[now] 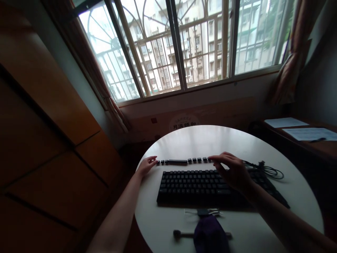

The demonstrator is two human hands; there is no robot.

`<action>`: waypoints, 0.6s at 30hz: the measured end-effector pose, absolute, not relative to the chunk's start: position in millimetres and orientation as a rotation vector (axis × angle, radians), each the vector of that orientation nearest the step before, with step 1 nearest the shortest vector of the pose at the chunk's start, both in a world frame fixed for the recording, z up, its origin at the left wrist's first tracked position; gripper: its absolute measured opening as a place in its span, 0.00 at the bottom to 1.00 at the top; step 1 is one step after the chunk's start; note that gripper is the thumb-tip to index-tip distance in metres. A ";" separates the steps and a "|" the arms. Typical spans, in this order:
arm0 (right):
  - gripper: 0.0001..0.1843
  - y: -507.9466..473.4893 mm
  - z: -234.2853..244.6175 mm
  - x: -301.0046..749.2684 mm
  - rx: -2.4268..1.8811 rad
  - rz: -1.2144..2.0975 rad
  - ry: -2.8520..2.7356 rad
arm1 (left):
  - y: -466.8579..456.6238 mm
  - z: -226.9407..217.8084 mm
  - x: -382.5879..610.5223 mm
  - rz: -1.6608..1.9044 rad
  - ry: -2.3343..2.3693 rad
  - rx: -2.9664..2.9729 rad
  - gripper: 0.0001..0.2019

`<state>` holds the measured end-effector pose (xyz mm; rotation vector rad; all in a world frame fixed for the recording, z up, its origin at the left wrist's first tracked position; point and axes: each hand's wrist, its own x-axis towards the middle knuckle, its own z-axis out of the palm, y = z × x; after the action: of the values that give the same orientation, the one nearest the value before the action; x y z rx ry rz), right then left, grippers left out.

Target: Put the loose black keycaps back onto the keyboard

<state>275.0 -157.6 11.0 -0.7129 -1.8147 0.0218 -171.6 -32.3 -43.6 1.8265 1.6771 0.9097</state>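
Note:
A row of loose black keycaps (199, 160) lies on the white round table behind the black keyboard (189, 182), with a long spacebar keycap (177, 161) within it. My left hand (146, 166) rests at the left end of the row, fingertips at the outermost keycap (158, 162). At the other end, my right hand (233, 170) reaches over the keyboard, its index fingertip at the last keycap (209, 159). Fingers on both hands are apart, and neither hand visibly grips anything. The keyboard's front edge looks bare of keys, though my right forearm hides part of it.
A coiled black cable (271, 171) lies at the right behind the keyboard. In front are a wire tool (216, 212), a purple cloth pouch (210, 233) and a dark-tipped brush (179, 234). Papers (310, 134) and a pen lie on a side desk. The table's rim (139, 225) curves near my left arm.

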 end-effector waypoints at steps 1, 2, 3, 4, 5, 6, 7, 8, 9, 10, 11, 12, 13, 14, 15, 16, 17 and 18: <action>0.12 -156.8 10.3 275.1 -0.721 0.025 -1.816 | -32.3 -44.5 -171.0 0.910 1.665 1.860 0.31; 0.11 -156.0 9.7 275.2 -0.726 0.026 -1.817 | -32.2 -45.1 -170.5 0.914 1.654 1.892 0.32; 0.11 -155.2 9.2 275.2 -0.731 0.024 -1.821 | -32.1 -45.5 -170.0 0.920 1.647 1.922 0.31; 0.11 -154.6 8.9 275.2 -0.734 0.020 -1.824 | -32.2 -45.8 -169.5 0.927 1.643 1.952 0.31; 0.11 -154.2 8.7 275.0 -0.732 0.016 -1.829 | -32.4 -45.9 -168.9 0.937 1.642 1.980 0.30; 0.11 -154.0 8.7 274.7 -0.725 0.013 -1.836 | -32.8 -46.0 -168.3 0.946 1.640 2.008 0.28; 0.11 -154.0 8.8 274.3 -0.717 0.012 -1.841 | -33.4 -45.9 -167.6 0.953 1.637 2.034 0.25; 0.12 -154.1 9.0 273.6 -0.705 0.013 -1.847 | -34.1 -45.7 -166.9 0.958 1.632 2.058 0.23; 0.12 -154.3 9.2 272.9 -0.692 0.015 -1.852 | -34.9 -45.4 -166.1 0.961 1.627 2.081 0.20; 0.12 -154.5 9.4 272.2 -0.681 0.017 -1.857 | -35.7 -45.0 -165.3 0.966 1.623 2.101 0.17; 0.12 -154.6 9.4 271.6 -0.674 0.021 -1.864 | -36.4 -44.4 -164.4 0.971 1.622 2.117 0.15; 0.12 -154.7 9.4 271.2 -0.673 0.025 -1.868 | -37.2 -43.7 -163.4 0.980 1.624 2.130 0.14; 0.12 -154.7 9.3 271.1 -0.676 0.030 -1.873 | -38.0 -42.9 -162.4 0.995 1.629 2.137 0.13; 0.11 -154.9 9.3 271.3 -0.682 0.036 -1.876 | -39.2 -42.0 -161.3 1.016 1.639 2.139 0.13; 0.11 -155.2 9.3 271.7 -0.689 0.041 -1.876 | -41.1 -41.0 -160.2 1.044 1.651 2.135 0.12; 0.11 -155.6 9.4 272.3 -0.694 0.044 -1.876 | -44.2 -40.0 -159.0 1.077 1.662 2.124 0.13; 0.11 -156.2 9.6 273.0 -0.700 0.045 -1.874 | -48.9 -39.0 -157.9 1.114 1.670 2.111 0.13; 0.11 -156.9 9.9 273.8 -0.703 0.045 -1.872 | -55.8 -38.0 -156.8 1.149 1.672 2.097 0.14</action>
<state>273.8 -156.9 9.9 -0.7031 -1.8715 0.0450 -156.8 -55.8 -38.0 2.0968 1.6719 1.1493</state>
